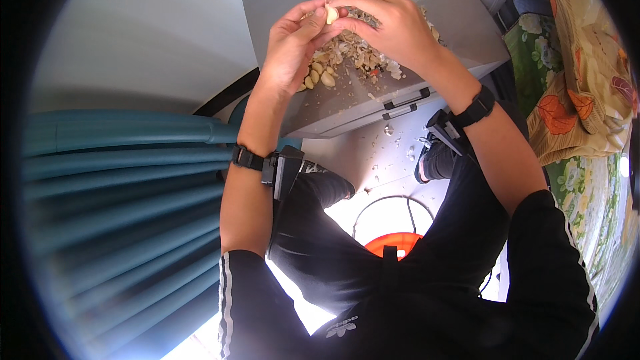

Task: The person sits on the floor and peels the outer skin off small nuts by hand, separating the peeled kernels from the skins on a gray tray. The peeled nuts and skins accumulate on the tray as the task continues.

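A pale peeled garlic clove (331,14) is pinched between the fingertips of my left hand (298,42) and touched by the fingers of my right hand (392,20). Both hands are raised over a grey cabinet top (280,2). Beneath them lies a heap of dry garlic skins (357,52), partly hidden by my right hand. Several peeled garlic cloves (327,79) sit beside the heap, just right of my left wrist. Black straps with devices are worn on both forearms.
Drawer handles (407,99) line the cabinet's near side. Bits of skin are scattered on the floor (370,160). An orange bucket or stool (395,244) is between my legs. A teal radiator or ribbed panel (125,160) stands left; patterned cloth (575,110) hangs right.
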A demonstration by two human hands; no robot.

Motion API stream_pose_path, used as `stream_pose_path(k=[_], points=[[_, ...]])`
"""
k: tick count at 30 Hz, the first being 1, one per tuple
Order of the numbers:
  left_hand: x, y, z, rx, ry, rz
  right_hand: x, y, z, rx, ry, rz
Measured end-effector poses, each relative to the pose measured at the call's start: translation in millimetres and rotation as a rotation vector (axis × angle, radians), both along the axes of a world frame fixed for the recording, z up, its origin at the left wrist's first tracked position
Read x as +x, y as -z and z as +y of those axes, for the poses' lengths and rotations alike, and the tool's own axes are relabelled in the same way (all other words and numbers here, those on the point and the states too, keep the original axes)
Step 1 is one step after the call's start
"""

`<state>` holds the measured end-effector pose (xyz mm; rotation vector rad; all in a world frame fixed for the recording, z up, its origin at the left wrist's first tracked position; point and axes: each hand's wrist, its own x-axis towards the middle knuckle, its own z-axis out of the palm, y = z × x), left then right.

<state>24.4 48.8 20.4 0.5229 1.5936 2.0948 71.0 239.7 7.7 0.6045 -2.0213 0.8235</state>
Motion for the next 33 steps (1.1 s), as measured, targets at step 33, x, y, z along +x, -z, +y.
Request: stream_pose_path(k=[33], points=[[6.7, 10.6, 10.3, -0.014, -0.133, 0.155, -3.1, 7.4, -9.3, -0.187, 0.065, -0.089]])
